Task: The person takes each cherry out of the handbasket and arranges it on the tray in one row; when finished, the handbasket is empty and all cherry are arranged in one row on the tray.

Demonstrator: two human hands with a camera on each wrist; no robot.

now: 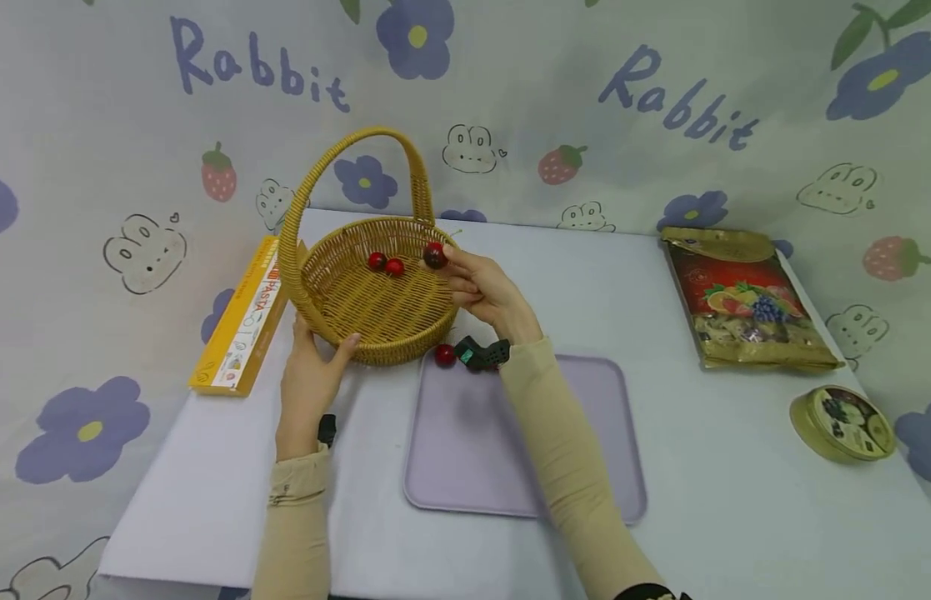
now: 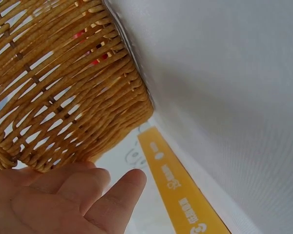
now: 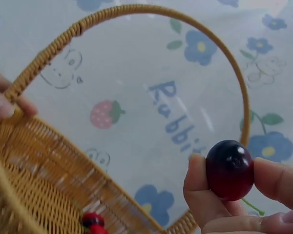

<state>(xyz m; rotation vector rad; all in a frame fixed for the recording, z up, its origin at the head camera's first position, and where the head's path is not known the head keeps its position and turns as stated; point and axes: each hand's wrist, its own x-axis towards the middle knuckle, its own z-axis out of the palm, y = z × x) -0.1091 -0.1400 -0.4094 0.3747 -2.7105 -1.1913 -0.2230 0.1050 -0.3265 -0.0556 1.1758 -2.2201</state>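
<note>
A dark red cherry (image 3: 229, 170) with a green stem is pinched between thumb and fingers of my right hand (image 1: 483, 287), over the right rim of the wicker basket (image 1: 390, 354). Two cherries (image 1: 386, 263) lie together inside on the woven bottom. My left hand (image 1: 311, 383) holds the basket at its near left side, by the foot of the arched handle (image 1: 288, 242). In the left wrist view its fingers (image 2: 63, 183) lie against the wicker wall. Another cherry (image 1: 445, 356) sits at the far left corner of the lilac tray (image 1: 473, 450), with more partly hidden behind the right wrist camera.
A yellow pasta box (image 1: 240, 321) stands left of the basket. On the right lie a red and gold food bag (image 1: 750, 300) and a round gold tin (image 1: 842, 423). A printed cloth (image 1: 510, 100) hangs behind the white table (image 1: 705, 467).
</note>
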